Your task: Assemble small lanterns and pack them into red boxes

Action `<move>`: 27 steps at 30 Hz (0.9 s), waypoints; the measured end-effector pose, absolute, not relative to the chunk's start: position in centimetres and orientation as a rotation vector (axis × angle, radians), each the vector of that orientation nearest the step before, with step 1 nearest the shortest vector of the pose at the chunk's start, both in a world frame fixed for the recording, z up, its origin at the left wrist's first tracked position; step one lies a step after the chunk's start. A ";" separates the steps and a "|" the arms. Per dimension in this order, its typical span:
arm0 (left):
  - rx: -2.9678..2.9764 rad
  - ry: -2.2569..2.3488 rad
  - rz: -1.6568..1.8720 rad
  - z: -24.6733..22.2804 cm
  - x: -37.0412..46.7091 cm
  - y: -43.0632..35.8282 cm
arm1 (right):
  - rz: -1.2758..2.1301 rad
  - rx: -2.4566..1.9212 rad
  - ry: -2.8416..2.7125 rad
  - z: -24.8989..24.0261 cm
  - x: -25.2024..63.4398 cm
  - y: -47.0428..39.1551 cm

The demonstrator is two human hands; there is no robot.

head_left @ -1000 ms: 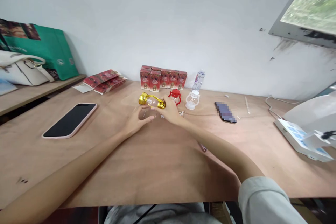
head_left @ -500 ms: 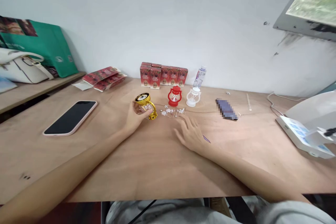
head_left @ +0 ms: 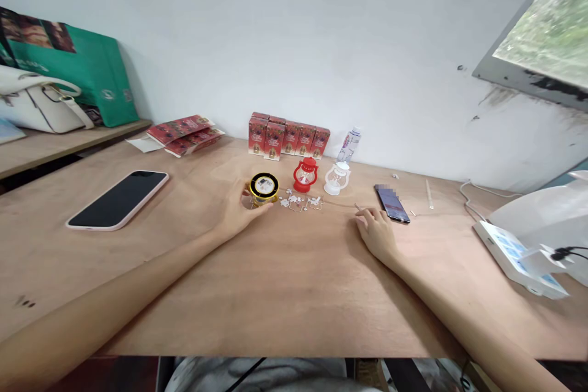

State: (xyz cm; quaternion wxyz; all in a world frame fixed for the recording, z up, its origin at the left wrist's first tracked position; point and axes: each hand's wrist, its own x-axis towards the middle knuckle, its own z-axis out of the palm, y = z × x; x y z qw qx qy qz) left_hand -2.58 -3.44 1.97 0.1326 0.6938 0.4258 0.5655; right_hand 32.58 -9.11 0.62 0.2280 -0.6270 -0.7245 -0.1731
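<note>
My left hand (head_left: 239,211) is wrapped round a gold lantern (head_left: 264,186), tipped so that its round base with a black ring faces me. To the right, my right hand (head_left: 377,231) rests on the table with its fingers closed on a thin stick-like item (head_left: 359,206), beside a dark phone (head_left: 392,203). A red lantern (head_left: 305,175) and a white lantern (head_left: 337,179) stand upright between the hands, farther back. Small white pieces (head_left: 297,201) lie scattered in front of them.
Red boxes (head_left: 272,140) stand by the wall beside a bottle (head_left: 350,144). Flat red packaging (head_left: 181,133) and a large phone (head_left: 120,201) lie to the left. A white power strip (head_left: 519,259) is at the right. Bags (head_left: 98,82) sit at the far left.
My right hand has moved right, away from the small white pieces, and now pinches the thin item. The gold lantern has turned in my left hand, its base now facing me more.
</note>
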 end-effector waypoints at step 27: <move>2.580 1.166 1.285 2.4 -2.9 -4.4 | -0.081 -1.214 -2.018 1.2 20.4 -3.8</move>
